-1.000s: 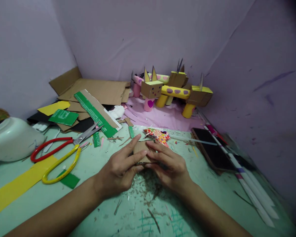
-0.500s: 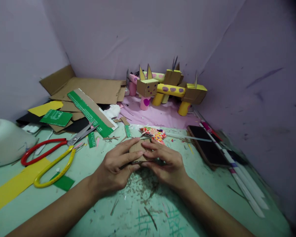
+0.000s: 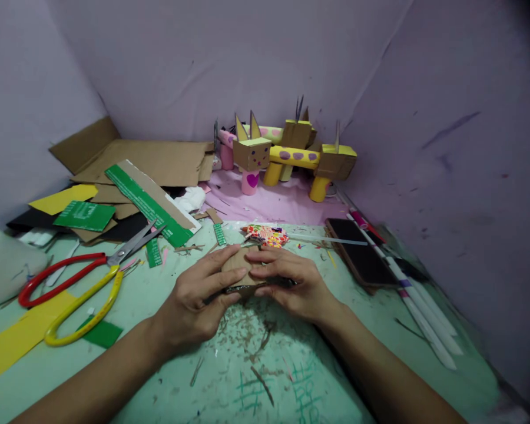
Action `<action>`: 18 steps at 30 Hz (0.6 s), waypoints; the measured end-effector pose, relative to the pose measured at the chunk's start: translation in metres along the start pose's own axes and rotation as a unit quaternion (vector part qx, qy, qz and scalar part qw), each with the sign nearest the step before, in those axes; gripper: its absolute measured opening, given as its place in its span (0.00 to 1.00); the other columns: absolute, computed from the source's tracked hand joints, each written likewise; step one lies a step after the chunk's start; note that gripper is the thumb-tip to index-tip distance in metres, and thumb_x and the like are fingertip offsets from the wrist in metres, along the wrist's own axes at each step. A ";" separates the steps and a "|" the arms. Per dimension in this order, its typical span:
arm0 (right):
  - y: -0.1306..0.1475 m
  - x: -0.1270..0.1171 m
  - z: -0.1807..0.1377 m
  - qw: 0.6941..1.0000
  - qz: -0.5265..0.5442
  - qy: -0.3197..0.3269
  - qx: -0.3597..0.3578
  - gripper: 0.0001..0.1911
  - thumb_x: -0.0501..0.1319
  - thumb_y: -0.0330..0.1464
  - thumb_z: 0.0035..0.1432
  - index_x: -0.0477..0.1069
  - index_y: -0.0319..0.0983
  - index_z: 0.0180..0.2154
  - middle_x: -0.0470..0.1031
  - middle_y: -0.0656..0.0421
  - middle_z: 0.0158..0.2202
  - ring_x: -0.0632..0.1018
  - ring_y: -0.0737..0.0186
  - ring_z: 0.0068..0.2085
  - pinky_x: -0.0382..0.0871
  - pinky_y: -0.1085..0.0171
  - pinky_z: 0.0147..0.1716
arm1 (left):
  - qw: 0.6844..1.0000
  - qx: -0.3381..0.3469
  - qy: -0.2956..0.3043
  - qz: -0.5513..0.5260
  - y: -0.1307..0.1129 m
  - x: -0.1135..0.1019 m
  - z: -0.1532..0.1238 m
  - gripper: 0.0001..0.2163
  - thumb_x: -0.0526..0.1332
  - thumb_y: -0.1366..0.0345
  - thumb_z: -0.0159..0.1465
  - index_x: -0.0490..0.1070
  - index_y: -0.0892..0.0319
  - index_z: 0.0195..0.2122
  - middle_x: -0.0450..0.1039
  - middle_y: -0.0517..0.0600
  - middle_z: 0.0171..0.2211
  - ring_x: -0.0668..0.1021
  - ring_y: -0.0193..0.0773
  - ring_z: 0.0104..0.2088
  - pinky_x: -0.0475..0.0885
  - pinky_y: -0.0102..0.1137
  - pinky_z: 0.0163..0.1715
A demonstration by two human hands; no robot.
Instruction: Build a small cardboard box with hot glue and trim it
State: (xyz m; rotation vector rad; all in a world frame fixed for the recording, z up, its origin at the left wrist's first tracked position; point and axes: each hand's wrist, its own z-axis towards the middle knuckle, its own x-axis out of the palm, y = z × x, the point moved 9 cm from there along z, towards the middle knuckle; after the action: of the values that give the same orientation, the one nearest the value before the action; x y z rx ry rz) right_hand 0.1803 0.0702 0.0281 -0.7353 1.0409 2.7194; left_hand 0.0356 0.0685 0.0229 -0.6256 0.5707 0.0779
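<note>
- As the view has swung a bit to the right, the pale purple wall (image 3: 247, 65) & the green counter (image 3: 181, 400) sit more to the left than 1 sec ago.
- Big brown cardboard (image 3: 159, 162) lies flat at the back left, w/ a green-striped strip (image 3: 148, 203) in front. Both slid left in view too, prob. b/c the head turned, so I don't think anyone moved them.
- Box-head toys (image 3: 251, 154) stand at the back, on pink cloth (image 3: 274, 203).
- White pot (image 3: 9, 268), far left, shows less than before, b/c the edge cuts it off.
- Scissors (image 3: 126, 250) w/ 1 red & 1 yellow handle lie left of the hands, blades apart. Nobody's touching them.
- Left hand (image 3: 203, 294): fingers bent over the top, thumb at the front, gripping the brown card piece. Its pointer finger stuck up more before; now it lies lower.
- Right hand (image 3: 291, 282): gripping the same piece from the other side, fingers on top, thumb low at the front edge.
- Brown card piece (image 3: 236, 261) is mid-counter, betw. both hands. Thumbs are a bit further apart now, so more front edge shows; it's still held, not put down.
- Flowery thing (image 3: 267, 234), maybe a glue gun, is just behind.
- Tiny brown bits (image 3: 265, 335) lie in front.
</note>
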 end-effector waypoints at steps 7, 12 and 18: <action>0.001 0.002 0.003 0.998 0.033 0.061 0.006 0.14 0.66 0.31 0.57 0.74 0.42 0.46 0.77 0.49 0.51 0.77 0.58 0.53 0.66 0.50 0.57 | 1.000 0.008 0.010 0.010 -0.002 0.000 0.000 0.22 0.62 0.77 0.59 0.71 0.54 0.53 0.67 0.58 0.60 0.73 0.48 0.58 0.70 0.48 0.56; -0.002 0.002 0.002 0.997 0.050 0.054 0.006 0.14 0.65 0.27 0.57 0.74 0.43 0.46 0.77 0.51 0.52 0.77 0.59 0.53 0.68 0.51 0.55 | 1.000 0.009 0.016 0.010 -0.003 0.001 0.001 0.21 0.62 0.76 0.59 0.71 0.54 0.53 0.67 0.58 0.60 0.72 0.48 0.58 0.69 0.49 0.57; 0.001 0.003 0.002 0.998 0.041 0.038 0.020 0.14 0.64 0.25 0.56 0.74 0.42 0.45 0.78 0.51 0.50 0.77 0.58 0.52 0.71 0.51 0.52 | 1.000 0.006 0.003 0.015 -0.002 0.000 0.000 0.20 0.63 0.76 0.58 0.72 0.55 0.52 0.68 0.58 0.59 0.73 0.48 0.57 0.70 0.48 0.56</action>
State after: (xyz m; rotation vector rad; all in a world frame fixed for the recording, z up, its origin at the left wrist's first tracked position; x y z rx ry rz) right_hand 0.1771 0.0708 0.0285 -0.8134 1.1643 2.7500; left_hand 0.0361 0.0673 0.0241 -0.6051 0.5868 0.1005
